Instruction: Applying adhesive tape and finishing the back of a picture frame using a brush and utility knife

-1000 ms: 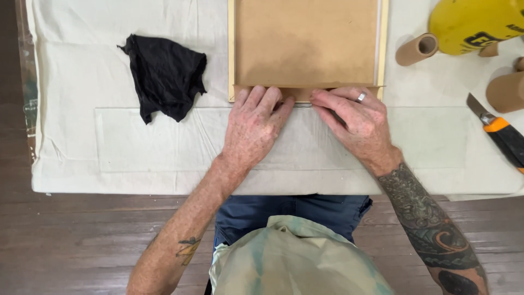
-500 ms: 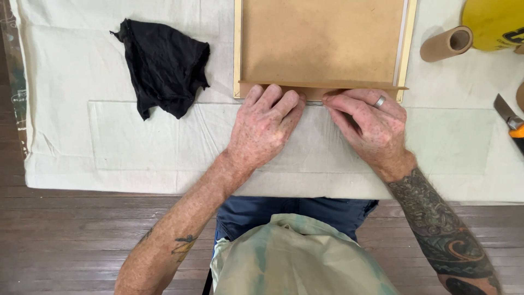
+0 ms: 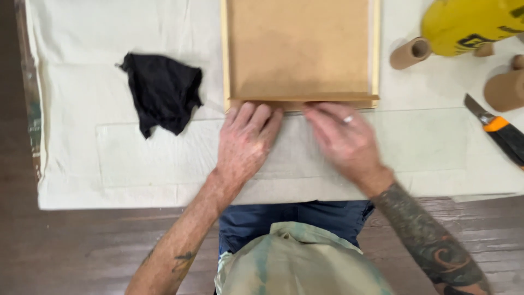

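Head view, left hand (image 3: pixel 245 143), right hand (image 3: pixel 343 137) flat on frame (image 3: pixel 299 101) edge

**What the view leaves out**

The brown panel in its pale wooden frame (image 3: pixel 299 52) runs off the top edge, so its far end is out of sight. The right hand (image 3: pixel 345 141) is smeared by motion blur; its fingertips on the frame's near rail cannot be told apart. The left hand (image 3: pixel 245 139) lies over the rail's edge and hides that stretch of it. The yellow object (image 3: pixel 469 22) is cut by the top and right edges, its kind unclear. The utility knife (image 3: pixel 499 131) loses its handle at the right edge. The cardboard tube (image 3: pixel 505 90) there is partly cropped.
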